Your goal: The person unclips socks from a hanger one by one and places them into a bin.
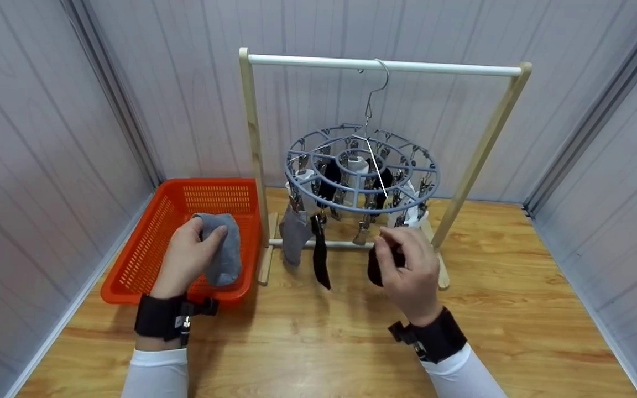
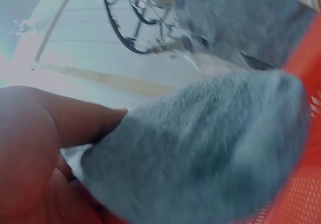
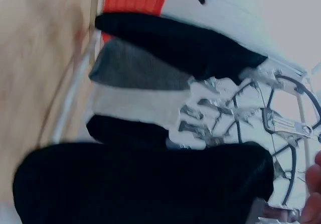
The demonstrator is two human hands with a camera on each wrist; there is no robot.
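Note:
My left hand (image 1: pixel 188 251) pinches a grey-blue sock (image 1: pixel 224 254) between thumb and fingers, above the orange basket (image 1: pixel 177 185). In the left wrist view the same sock (image 2: pixel 200 148) spreads out beyond the thumb. My right hand (image 1: pixel 410 265) has bent fingers, thumb tip near forefinger tip, and overlaps a hanging black sock (image 1: pixel 375 271) in the head view. In the right wrist view its fingertips (image 3: pixel 313 179) appear beside the clip (image 3: pixel 281 213) of that black sock (image 3: pixel 145 184); I cannot tell whether they grip the clip. Above is a round grey clip hanger (image 1: pixel 357 208).
The hanger hooks onto a white rail (image 1: pixel 451 67) on a wooden stand (image 1: pixel 479 155). A grey sock (image 1: pixel 294 237), a narrow black sock (image 1: pixel 320 257) and several white and black ones hang from its metal clips. Wall panels (image 1: pixel 197 83) enclose the wooden floor (image 1: pixel 318 342).

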